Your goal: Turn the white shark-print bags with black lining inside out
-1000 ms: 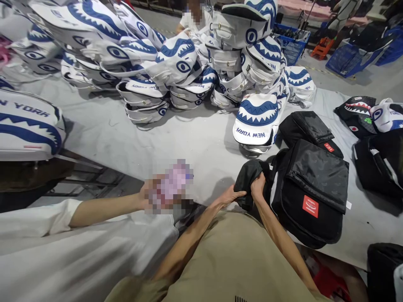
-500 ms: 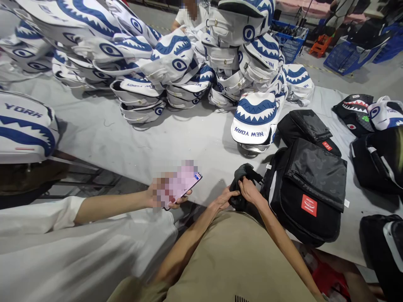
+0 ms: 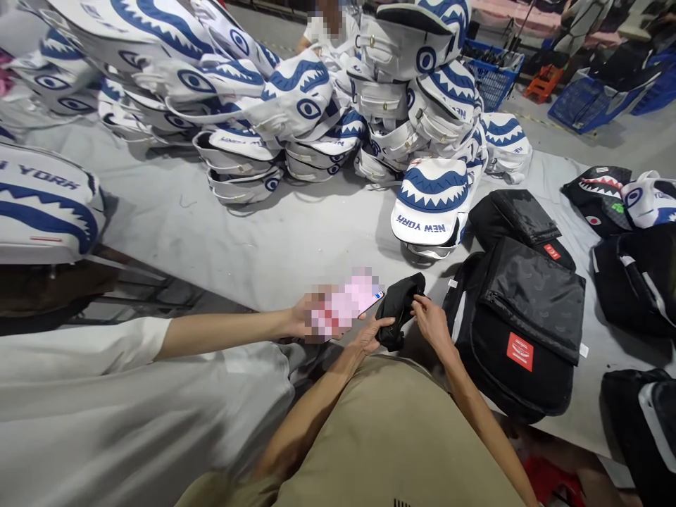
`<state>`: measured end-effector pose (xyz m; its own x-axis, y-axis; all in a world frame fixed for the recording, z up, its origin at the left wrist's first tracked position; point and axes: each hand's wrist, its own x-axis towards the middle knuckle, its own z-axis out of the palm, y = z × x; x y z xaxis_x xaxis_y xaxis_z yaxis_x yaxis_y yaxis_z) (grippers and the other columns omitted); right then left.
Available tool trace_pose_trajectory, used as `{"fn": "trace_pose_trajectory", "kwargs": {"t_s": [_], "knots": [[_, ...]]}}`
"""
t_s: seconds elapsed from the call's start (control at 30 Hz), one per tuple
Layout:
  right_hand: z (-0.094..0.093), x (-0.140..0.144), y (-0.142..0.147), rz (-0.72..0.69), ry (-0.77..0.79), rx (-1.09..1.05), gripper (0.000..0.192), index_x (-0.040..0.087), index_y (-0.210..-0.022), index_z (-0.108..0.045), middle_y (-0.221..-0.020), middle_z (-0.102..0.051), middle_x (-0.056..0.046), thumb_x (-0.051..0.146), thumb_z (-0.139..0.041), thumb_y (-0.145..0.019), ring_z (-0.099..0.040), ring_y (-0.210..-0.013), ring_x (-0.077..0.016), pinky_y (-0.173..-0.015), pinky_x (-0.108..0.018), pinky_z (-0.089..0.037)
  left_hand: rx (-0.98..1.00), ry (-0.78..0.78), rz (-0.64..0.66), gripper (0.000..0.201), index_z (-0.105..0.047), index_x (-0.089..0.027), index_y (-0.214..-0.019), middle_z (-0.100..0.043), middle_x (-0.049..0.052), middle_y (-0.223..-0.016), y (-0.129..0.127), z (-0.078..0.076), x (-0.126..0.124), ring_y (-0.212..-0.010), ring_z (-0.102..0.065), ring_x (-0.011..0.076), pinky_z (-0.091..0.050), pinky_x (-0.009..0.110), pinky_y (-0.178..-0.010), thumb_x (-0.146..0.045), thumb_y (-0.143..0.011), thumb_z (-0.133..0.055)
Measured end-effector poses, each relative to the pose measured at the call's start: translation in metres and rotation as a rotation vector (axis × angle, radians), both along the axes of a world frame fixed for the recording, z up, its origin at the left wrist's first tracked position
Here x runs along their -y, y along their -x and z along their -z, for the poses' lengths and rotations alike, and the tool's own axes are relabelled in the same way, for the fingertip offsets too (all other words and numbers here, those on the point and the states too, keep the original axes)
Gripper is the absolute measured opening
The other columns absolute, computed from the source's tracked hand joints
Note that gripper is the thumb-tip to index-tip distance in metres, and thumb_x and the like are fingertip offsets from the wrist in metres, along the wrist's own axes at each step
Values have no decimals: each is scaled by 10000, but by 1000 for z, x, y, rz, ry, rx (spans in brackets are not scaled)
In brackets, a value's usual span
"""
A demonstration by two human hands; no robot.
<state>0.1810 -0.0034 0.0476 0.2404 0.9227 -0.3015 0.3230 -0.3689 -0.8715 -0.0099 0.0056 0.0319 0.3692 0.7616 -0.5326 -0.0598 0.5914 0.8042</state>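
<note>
Both hands are gripping one crumpled black fabric piece (image 3: 400, 308), matte, folded over on itself, lying at the near edge of the grey surface (image 3: 296, 239) just left of a black backpack (image 3: 520, 331). Left hand (image 3: 372, 336) is pinching its lower end, grip closed on the cloth; right hand (image 3: 430, 320) is clamping its right side, fingers curled onto it. The backpack is showing one red patch (image 3: 520, 351), text too small to read. A white-and-blue shark-mouth bag (image 3: 430, 204) behind is reading "NEW YORK" upside down; another at far left (image 3: 45, 211) is reading "YORK". A co-worker's hand (image 3: 309, 320) is holding one blurred phone (image 3: 348, 306) just beside the cloth.
</note>
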Motion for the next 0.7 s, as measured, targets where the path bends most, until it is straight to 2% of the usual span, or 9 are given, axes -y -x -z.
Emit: {"fn": "trace_pose_trajectory", "kwargs": {"t_s": [0.07, 0.13, 0.2, 0.27, 0.33, 0.4, 0.47, 0.57, 0.7], "knots": [[-11, 5, -1, 77, -69, -92, 448, 217, -1278, -798, -1038, -820, -117, 543, -695, -989, -787, -984, -322, -799, -420, -615, 50, 124, -9, 486, -779, -322, -1045, -814, 120, -1043, 10, -11, -5, -1128, -736, 431, -591, 578, -907, -634, -684, -869], [-25, 7, 2, 74, -54, -200, 467, 214, -1244, -803, -1044, -814, -112, 570, -741, -949, -781, -967, -309, -751, -399, -619, 92, 263, 71, 558, -779, -276, -1115, -809, 141, -1089, 48, -37, -25, -1114, -741, 431, -577, 576, -870, -667, -720, -838], [-39, 8, 8, -15, 7, -366, 523, 204, -1292, -778, -1085, -806, -108, 565, -800, -915, -773, -965, -284, -726, -363, -615, 112, 321, 142, 753, -768, -183, -1259, -800, 191, -1109, 93, -68, -49, -937, -752, 418, -554, 536, -734, -749, -763, -739], [-52, 8, 19, -144, 52, -548, 650, 221, -1422, -717, -1199, -789, -108, 549, -871, -883, -766, -1035, -266, -787, -350, -626, 198, 463, 251, 744, -750, -159, -1318, -801, 203, -1159, 127, -92, -66, -831, -719, 328, -515, 419, -681, -699, -809, -704], [-60, 7, 33, -264, 49, -702, 832, 280, -1575, -611, -1386, -735, -104, 536, -931, -852, -739, -1186, -259, -955, -370, -629, 299, 586, 291, 682, -735, -156, -1348, -799, 200, -1182, 142, -104, -73, -801, -689, 278, -476, 357, -668, -628, -860, -670], [-64, 3, 51, -344, -15, -820, 971, 339, -1669, -513, -1580, -632, -92, 581, -950, -837, -668, -1356, -267, -1117, -391, -581, 361, 648, 268, 628, -730, -146, -1346, -795, 198, -1170, 142, -105, -73, -808, -684, 278, -460, 350, -674, -578, -901, -631], [-67, -3, 69, -381, -94, -910, 1053, 361, -1709, -466, -1665, -567, -81, 702, -924, -825, -597, -1459, -294, -1165, -398, -555, 379, 654, 249, 580, -737, -146, -1308, -794, 195, -1157, 137, -101, -70, -820, -689, 284, -454, 352, -680, -556, -916, -615], [-71, -14, 91, -338, -143, -1004, 1168, 332, -1700, -495, -1638, -597, -101, 910, -845, -747, -582, -1469, -346, -1111, -403, -583, 380, 605, 266, 546, -743, -154, -1259, -794, 189, -1167, 132, -95, -67, -819, -692, 267, -467, 346, -698, -578, -933, -634], [-79, -24, 107, -279, -94, -1016, 1229, 305, -1628, -578, -1621, -621, -126, 1025, -785, -655, -616, -1411, -381, -1027, -409, -628, 428, 572, 336, 557, -755, -139, -1259, -803, 192, -1206, 132, -90, -68, -865, -714, 268, -521, 379, -769, -609, -974, -662]]}}
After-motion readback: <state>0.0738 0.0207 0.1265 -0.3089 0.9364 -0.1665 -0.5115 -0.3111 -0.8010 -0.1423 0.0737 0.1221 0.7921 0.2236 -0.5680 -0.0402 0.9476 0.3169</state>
